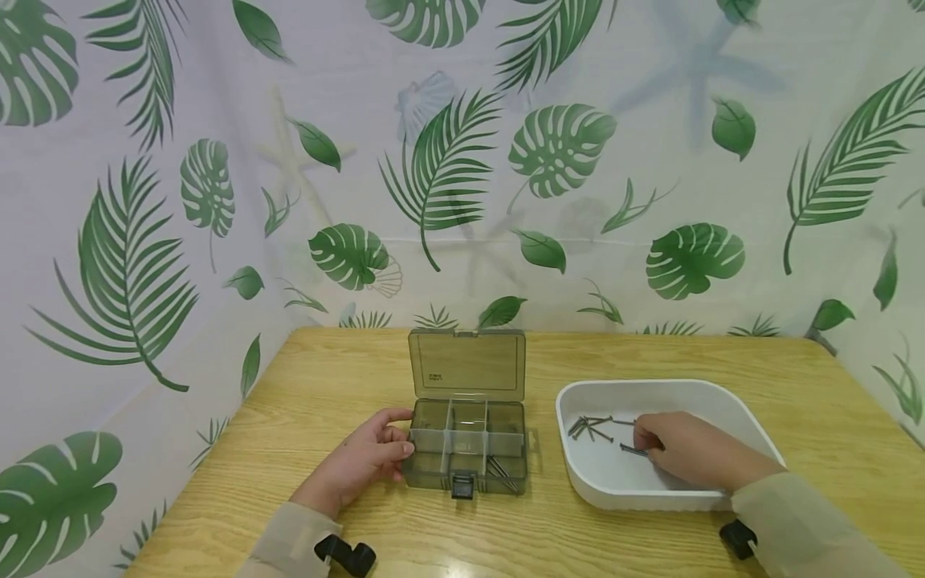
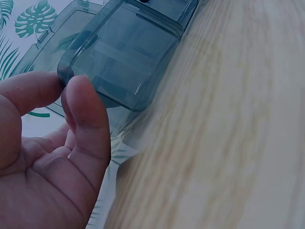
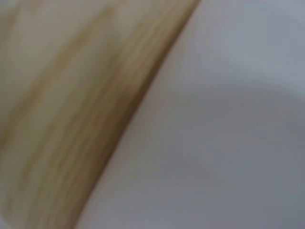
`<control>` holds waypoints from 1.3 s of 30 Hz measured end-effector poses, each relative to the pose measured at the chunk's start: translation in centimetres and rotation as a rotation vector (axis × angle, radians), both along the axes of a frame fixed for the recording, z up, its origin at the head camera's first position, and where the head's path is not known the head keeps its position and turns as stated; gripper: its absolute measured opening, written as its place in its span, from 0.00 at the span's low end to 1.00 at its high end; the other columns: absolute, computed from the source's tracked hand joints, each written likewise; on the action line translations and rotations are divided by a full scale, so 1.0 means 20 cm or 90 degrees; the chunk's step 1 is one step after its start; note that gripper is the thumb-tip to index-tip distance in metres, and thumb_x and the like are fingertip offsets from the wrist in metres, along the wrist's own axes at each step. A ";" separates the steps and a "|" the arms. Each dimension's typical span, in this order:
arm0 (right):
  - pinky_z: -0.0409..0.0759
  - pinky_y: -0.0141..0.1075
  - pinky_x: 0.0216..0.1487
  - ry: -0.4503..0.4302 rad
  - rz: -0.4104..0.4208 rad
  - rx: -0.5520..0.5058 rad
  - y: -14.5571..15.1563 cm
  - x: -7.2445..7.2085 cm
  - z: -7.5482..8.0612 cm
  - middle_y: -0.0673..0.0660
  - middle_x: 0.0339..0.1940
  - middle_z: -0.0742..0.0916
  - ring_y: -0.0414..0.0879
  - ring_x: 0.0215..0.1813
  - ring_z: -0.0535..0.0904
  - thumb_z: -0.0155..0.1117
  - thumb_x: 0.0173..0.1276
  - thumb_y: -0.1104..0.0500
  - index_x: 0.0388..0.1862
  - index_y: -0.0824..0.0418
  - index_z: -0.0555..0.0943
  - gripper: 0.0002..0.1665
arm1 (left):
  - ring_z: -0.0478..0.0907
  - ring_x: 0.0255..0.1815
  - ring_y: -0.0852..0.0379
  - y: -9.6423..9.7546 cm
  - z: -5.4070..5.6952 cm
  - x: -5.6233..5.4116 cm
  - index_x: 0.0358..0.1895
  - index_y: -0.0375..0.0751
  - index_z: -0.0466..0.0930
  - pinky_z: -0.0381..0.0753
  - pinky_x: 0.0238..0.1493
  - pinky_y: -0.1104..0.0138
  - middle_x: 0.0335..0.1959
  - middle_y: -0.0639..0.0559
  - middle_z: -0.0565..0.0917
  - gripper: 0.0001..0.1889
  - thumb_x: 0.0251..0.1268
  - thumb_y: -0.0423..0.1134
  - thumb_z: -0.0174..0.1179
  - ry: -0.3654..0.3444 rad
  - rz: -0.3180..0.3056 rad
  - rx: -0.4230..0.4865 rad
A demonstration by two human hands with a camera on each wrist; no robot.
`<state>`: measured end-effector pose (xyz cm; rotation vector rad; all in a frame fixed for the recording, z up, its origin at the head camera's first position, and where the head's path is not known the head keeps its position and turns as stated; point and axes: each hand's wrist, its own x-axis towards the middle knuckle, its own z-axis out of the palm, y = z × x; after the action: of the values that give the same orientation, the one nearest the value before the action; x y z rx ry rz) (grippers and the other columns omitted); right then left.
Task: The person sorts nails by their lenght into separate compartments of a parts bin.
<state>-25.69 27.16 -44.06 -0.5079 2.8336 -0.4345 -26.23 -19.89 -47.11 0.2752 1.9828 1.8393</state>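
Note:
A smoky see-through compartment box (image 1: 466,441) stands on the table with its lid (image 1: 470,365) raised. My left hand (image 1: 372,449) grips the box's left side; in the left wrist view, finger and thumb meet at a corner of the box (image 2: 128,57). Several thin metal screws (image 1: 503,474) lie in its front right compartment. To the right, my right hand (image 1: 682,449) reaches into a white tray (image 1: 588,486), fingers curled down at a screw (image 1: 633,450). Its fingertips are partly hidden. More loose screws (image 1: 588,427) lie left of that hand.
The wooden table (image 1: 325,377) carries the box and tray, a short gap apart. Behind it hangs a leaf-patterned cloth (image 1: 462,193). Black straps (image 1: 345,555) are on both wrists. The right wrist view shows only the blurred tray wall (image 3: 214,143) and wood.

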 end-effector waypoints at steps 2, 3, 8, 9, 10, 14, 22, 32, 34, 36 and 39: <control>0.74 0.42 0.39 -0.003 -0.006 0.005 0.00 0.00 -0.01 0.46 0.30 0.79 0.43 0.35 0.72 0.64 0.67 0.67 0.36 0.52 0.80 0.08 | 0.71 0.28 0.57 0.00 0.00 0.00 0.77 0.35 0.56 0.81 0.33 0.63 0.38 0.47 0.74 0.32 0.74 0.33 0.59 0.001 0.000 -0.001; 0.74 0.42 0.39 -0.004 -0.007 0.007 0.00 0.00 -0.01 0.46 0.30 0.79 0.43 0.35 0.72 0.64 0.67 0.67 0.36 0.52 0.80 0.08 | 0.71 0.28 0.57 0.00 0.00 0.00 0.77 0.36 0.56 0.81 0.33 0.63 0.38 0.47 0.74 0.32 0.74 0.32 0.59 0.001 0.000 -0.002; 0.73 0.41 0.37 0.005 0.004 -0.003 0.00 0.00 -0.02 0.45 0.30 0.79 0.42 0.34 0.72 0.62 0.65 0.68 0.35 0.52 0.79 0.09 | 0.72 0.29 0.56 0.00 0.00 0.00 0.77 0.35 0.56 0.81 0.33 0.63 0.38 0.47 0.74 0.33 0.74 0.32 0.58 0.002 0.002 0.000; 0.73 0.41 0.37 0.005 0.006 -0.007 0.01 0.00 -0.02 0.45 0.29 0.79 0.42 0.34 0.72 0.62 0.64 0.68 0.35 0.52 0.79 0.09 | 0.72 0.29 0.56 0.00 0.00 0.00 0.77 0.35 0.56 0.81 0.33 0.63 0.38 0.47 0.74 0.33 0.74 0.32 0.58 0.002 0.002 0.001; 0.73 0.40 0.36 0.007 0.010 -0.010 0.01 0.00 -0.02 0.45 0.29 0.78 0.42 0.34 0.71 0.61 0.64 0.68 0.35 0.52 0.79 0.10 | 0.72 0.29 0.56 0.00 0.00 0.00 0.77 0.35 0.56 0.81 0.33 0.63 0.38 0.47 0.74 0.33 0.74 0.32 0.58 0.002 0.002 0.001; 0.72 0.40 0.35 0.005 0.019 -0.019 0.01 0.00 -0.02 0.45 0.29 0.78 0.42 0.33 0.71 0.61 0.64 0.68 0.37 0.52 0.79 0.10 | 0.71 0.28 0.56 0.00 0.01 0.00 0.77 0.36 0.56 0.81 0.33 0.63 0.38 0.47 0.74 0.33 0.74 0.32 0.59 0.000 0.002 0.003; 0.69 0.41 0.36 0.029 0.026 -0.029 0.01 0.00 0.00 0.46 0.27 0.75 0.43 0.33 0.70 0.59 0.62 0.69 0.39 0.50 0.80 0.14 | 0.70 0.27 0.57 0.00 0.01 0.01 0.77 0.37 0.56 0.81 0.33 0.63 0.38 0.47 0.74 0.33 0.74 0.33 0.59 0.000 -0.001 0.001; 0.70 0.37 0.35 0.100 0.049 -0.084 -0.12 0.03 0.10 0.43 0.26 0.76 0.39 0.32 0.71 0.59 0.65 0.68 0.42 0.51 0.83 0.14 | 0.71 0.29 0.56 0.00 0.01 0.01 0.77 0.37 0.56 0.81 0.33 0.63 0.38 0.47 0.74 0.33 0.74 0.32 0.58 -0.004 -0.002 0.007; 0.70 0.35 0.34 0.114 0.059 -0.099 -0.16 0.04 0.13 0.42 0.26 0.76 0.37 0.31 0.71 0.58 0.66 0.68 0.48 0.52 0.84 0.16 | 0.71 0.30 0.56 0.00 0.01 0.01 0.77 0.37 0.55 0.81 0.33 0.63 0.38 0.47 0.74 0.33 0.74 0.32 0.58 -0.004 -0.002 0.008; 0.71 0.34 0.33 0.126 0.068 -0.115 -0.21 0.04 0.15 0.41 0.26 0.76 0.36 0.29 0.70 0.57 0.68 0.67 0.52 0.51 0.83 0.18 | 0.71 0.30 0.56 0.00 0.01 0.01 0.77 0.37 0.55 0.81 0.33 0.63 0.38 0.47 0.74 0.33 0.75 0.32 0.58 -0.005 -0.003 0.008; 0.72 0.34 0.32 0.138 0.083 -0.138 -0.27 0.05 0.17 0.40 0.27 0.78 0.35 0.28 0.70 0.56 0.71 0.67 0.56 0.50 0.82 0.19 | 0.70 0.28 0.57 0.00 0.01 0.01 0.77 0.36 0.56 0.81 0.33 0.63 0.38 0.48 0.74 0.33 0.75 0.32 0.58 -0.003 -0.004 0.007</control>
<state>-24.74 21.69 -40.57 -0.8226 2.9495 -0.7044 -26.10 -19.81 -46.92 0.2794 1.9664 1.8462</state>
